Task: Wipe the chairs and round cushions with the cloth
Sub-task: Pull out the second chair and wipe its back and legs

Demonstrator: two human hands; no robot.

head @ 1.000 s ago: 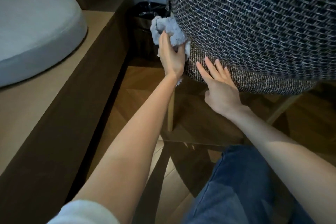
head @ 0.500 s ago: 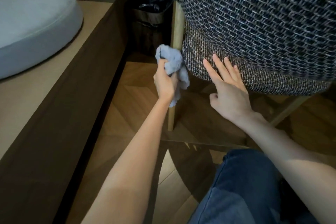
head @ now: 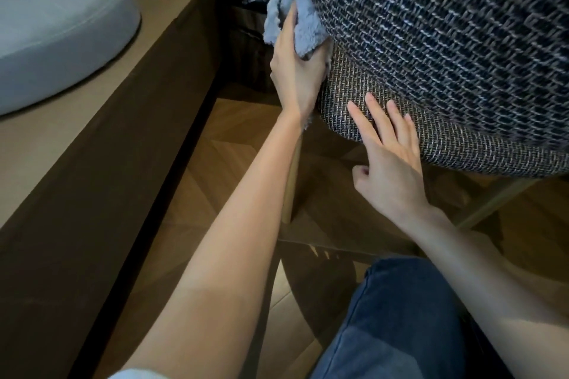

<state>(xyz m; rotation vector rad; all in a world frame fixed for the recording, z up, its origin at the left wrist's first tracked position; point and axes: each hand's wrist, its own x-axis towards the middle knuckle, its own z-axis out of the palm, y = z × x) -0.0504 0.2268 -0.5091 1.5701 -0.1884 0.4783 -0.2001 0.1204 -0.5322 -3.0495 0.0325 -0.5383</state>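
A chair (head: 446,40) with dark woven upholstery fills the upper right; its lower seat band is a lighter weave. My left hand (head: 295,71) grips a light blue-grey cloth (head: 303,24) and presses it against the chair's left edge, where the back meets the seat. My right hand (head: 388,157) lies flat with straight fingers on the lighter seat band. A pale wooden chair leg (head: 291,191) runs down behind my left wrist. A round grey cushion (head: 58,18) sits on the wooden platform at upper left.
The wooden platform (head: 92,138) with a dark front face runs along the left. A dark bin with a black liner (head: 246,40) stands behind the chair. Herringbone wood floor (head: 215,175) lies between platform and chair. My knee in blue jeans (head: 400,317) is at lower right.
My left hand moved down the chair's left edge with the cloth, then back up to the junction of back and seat. My right hand stayed flat on the seat band.
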